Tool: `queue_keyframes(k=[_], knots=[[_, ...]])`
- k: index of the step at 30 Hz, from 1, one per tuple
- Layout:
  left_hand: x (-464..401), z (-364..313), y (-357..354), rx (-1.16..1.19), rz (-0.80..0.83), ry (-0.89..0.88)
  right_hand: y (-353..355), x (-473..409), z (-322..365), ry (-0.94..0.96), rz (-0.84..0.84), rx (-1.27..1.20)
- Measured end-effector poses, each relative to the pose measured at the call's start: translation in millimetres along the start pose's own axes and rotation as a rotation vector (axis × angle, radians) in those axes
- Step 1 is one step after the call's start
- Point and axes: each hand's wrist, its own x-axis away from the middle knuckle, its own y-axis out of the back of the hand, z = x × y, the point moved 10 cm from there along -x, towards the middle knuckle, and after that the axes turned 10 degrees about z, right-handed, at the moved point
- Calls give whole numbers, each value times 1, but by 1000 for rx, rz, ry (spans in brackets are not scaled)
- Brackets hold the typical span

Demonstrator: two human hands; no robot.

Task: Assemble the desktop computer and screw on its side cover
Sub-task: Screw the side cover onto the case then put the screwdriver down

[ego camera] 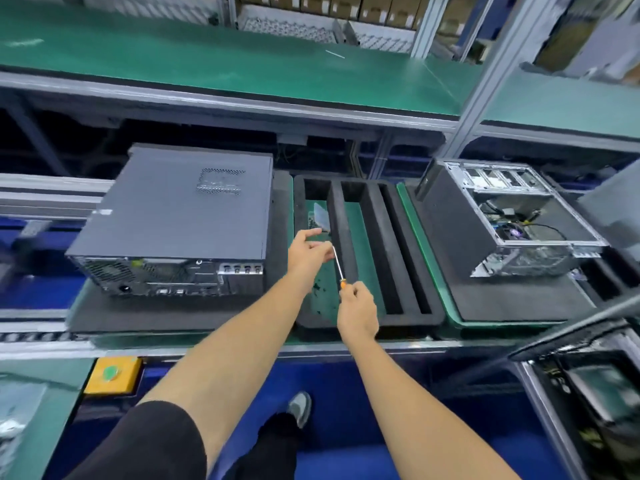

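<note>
A closed grey desktop computer [180,213] lies on its side on a black foam pad at the left, its rear ports facing me. Farther right, an open computer [512,220] without its side cover shows cables and a drive cage. Between them, my right hand [358,310] grips the orange handle of a screwdriver [338,266], whose shaft points up and left. At the shaft's tip, my left hand [308,251] pinches something too small to make out. Both hands hover over a black foam tray [367,251] with long slots.
A small clear bag [320,216] lies in the tray's left slot. A yellow box with a green button [112,375] sits at the near left. A green shelf [242,64] runs above the conveyor. Another open chassis [588,386] stands at the near right.
</note>
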Motion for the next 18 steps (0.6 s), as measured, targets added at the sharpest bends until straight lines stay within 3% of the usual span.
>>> queue_keyframes(k=[8,18], knots=[[91,12,61,326,27,71,-33,95,3,55,36,-39],[114,-6,170,269,7,31,-108,144,43,127,104,29]])
